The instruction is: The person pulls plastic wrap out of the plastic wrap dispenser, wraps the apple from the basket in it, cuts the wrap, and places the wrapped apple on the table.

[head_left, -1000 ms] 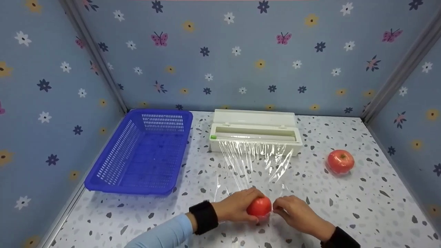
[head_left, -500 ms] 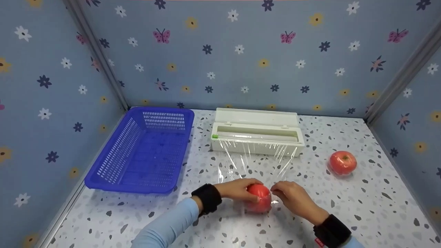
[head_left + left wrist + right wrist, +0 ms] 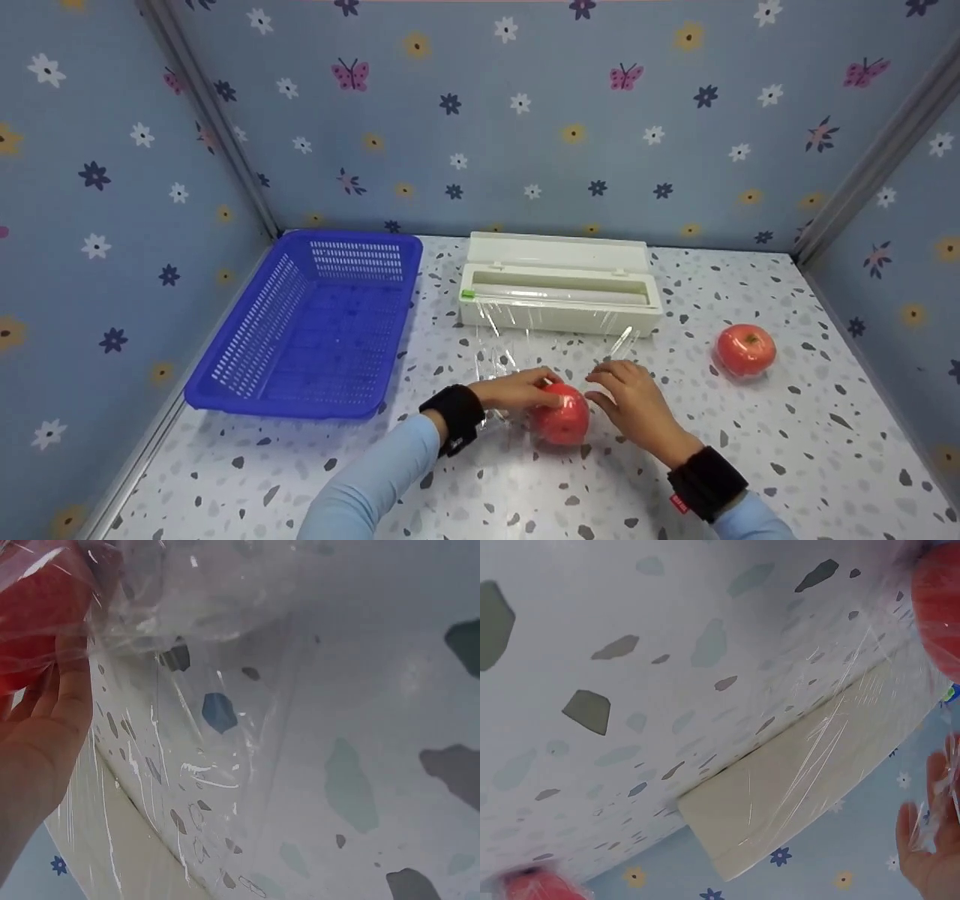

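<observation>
Head view has both hands working near the front middle of the speckled table (image 3: 750,457). The left hand (image 3: 516,391) is curled over the top and left side of a red tomato (image 3: 561,421), holding it through the cling film (image 3: 501,358) that's draped over it. The right hand (image 3: 628,397) sits just to the right of the tomato with fingers relaxed and spread. Can't really tell if it touches the fruit or has any film pinched.

The film runs from the tomato back to the white dispenser box (image 3: 559,291), which sits open further back on the table. It looks crumpled and bunched on the left side.

Left wrist cam is super close: the tomato (image 3: 37,611) is in the top left corner under wrinkly film (image 3: 195,727), with the palm right beside it.

Also around: a blue plastic basket (image 3: 307,330) on the left of the table, and a second tomato (image 3: 745,349) well off to the right, which looks wrapped already.
</observation>
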{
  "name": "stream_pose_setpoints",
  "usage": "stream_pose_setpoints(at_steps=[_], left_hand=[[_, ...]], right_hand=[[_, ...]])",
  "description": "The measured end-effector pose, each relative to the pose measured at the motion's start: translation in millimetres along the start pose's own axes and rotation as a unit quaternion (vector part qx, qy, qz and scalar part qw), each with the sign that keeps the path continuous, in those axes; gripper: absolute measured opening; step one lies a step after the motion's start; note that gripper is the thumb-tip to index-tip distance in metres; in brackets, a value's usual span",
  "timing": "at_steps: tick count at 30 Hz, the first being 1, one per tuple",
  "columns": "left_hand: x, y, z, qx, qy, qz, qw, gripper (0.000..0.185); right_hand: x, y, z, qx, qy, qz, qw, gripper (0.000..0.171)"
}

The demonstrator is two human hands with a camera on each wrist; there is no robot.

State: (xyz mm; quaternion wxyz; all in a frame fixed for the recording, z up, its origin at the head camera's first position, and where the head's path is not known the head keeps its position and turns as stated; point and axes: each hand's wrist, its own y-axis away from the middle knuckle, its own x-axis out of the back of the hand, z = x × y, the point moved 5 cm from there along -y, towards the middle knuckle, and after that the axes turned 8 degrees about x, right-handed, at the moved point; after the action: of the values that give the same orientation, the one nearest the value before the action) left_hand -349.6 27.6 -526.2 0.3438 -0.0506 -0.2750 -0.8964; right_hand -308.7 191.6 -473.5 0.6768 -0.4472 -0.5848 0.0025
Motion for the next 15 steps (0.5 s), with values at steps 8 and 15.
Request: stream_pose_setpoints(at_steps=[8, 15], left_hand=[[4.6, -5.0, -0.9, 0.003, -0.001, 0.019, 0.9998, 0.041], [9.0, -6.2, 0.8, 0.005, -0.015, 0.033, 0.9993, 0.043]], right_hand=[[3, 4, -22, 0.068, -0.016, 0.024, 0.997, 0.032], [-18, 12, -24, -0.021, -0.025, -0.084, 0.996, 0.066]])
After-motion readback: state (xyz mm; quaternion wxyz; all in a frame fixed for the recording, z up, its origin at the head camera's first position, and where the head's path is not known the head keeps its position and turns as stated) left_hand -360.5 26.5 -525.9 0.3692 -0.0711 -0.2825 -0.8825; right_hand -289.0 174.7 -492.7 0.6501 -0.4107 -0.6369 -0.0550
